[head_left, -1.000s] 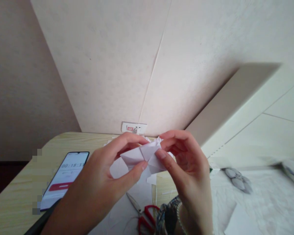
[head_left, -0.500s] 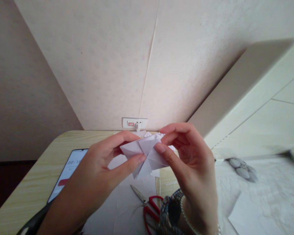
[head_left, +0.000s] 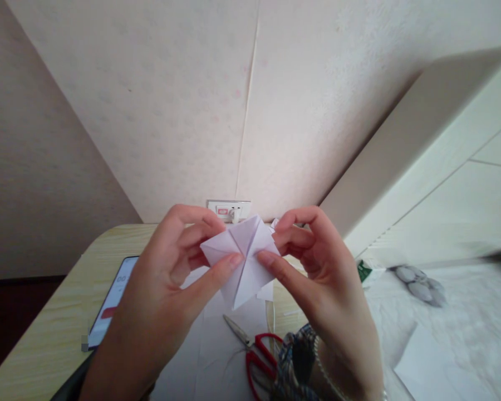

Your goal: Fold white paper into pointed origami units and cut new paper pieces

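From the head's angle, I can see both hands busy with one folded white paper, a star-like piece of creased points, held up in the air over the desk, toward its far edge. The left hand pinches it from the left: the thumb presses the near face close to the centre, and the fingers curl behind. The right hand does the same from the other side, its thumb tip just beside the left one, fingers bent at the back.

Below the paper, white sheets lie on the desk, with red-handled scissors on top, the blades pointing to the far left corner and the handles near the right wrist, where a pale bracelet hangs. A phone lies near the left edge, partly hidden by the left forearm. Behind the far edge a wall socket has a white plug in it. Past the right edge, I make out a green-and-white box and a grey rounded object, too blurred to name.
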`<state>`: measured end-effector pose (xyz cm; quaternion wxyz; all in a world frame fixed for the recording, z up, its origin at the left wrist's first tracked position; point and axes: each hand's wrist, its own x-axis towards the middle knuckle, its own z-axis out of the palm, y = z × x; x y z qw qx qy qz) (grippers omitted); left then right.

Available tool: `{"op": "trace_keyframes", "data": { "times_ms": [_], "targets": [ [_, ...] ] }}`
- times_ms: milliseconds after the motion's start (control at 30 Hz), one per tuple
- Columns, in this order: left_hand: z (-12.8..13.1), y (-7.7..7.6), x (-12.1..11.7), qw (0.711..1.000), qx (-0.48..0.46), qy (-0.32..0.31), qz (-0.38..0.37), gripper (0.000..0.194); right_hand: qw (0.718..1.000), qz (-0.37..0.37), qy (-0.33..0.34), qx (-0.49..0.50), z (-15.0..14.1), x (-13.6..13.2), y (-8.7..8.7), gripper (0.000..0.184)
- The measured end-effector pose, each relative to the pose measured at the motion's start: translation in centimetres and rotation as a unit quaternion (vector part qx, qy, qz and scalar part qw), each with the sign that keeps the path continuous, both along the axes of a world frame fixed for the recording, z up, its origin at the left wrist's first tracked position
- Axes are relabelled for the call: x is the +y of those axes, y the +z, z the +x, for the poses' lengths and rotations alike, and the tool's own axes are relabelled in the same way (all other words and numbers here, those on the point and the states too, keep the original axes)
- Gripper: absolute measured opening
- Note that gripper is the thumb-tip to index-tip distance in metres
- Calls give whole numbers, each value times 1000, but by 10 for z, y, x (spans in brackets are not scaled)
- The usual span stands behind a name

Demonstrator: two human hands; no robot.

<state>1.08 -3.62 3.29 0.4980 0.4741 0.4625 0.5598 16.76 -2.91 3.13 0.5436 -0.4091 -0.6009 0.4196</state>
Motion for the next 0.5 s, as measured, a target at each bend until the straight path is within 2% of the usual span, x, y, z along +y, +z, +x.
{"op": "trace_keyframes", "data": {
  "times_ms": [67, 200, 267, 400, 500],
  "targets": [
    [0, -1, 0, 1000, 18, 0, 10, 21, 1000, 5, -3, -11, 1, 0, 0, 21],
    [-4, 0, 3, 986, 145, -6, 87, 14, 998, 46, 5, -52, 5, -1, 1, 13],
    [-5, 3, 6, 982, 164, -17, 95, 12, 995, 66, 3, -69, 7, -2, 1, 11],
    [-7, 8, 13, 983, 151, -35, 99, 22, 985, 103, -3, -141, 15, -4, 0, 29],
    [-10, 6, 16, 983, 145, -38, 103, 29, 972, 136, 31, -190, 21, -4, -2, 41]
  ]
}}
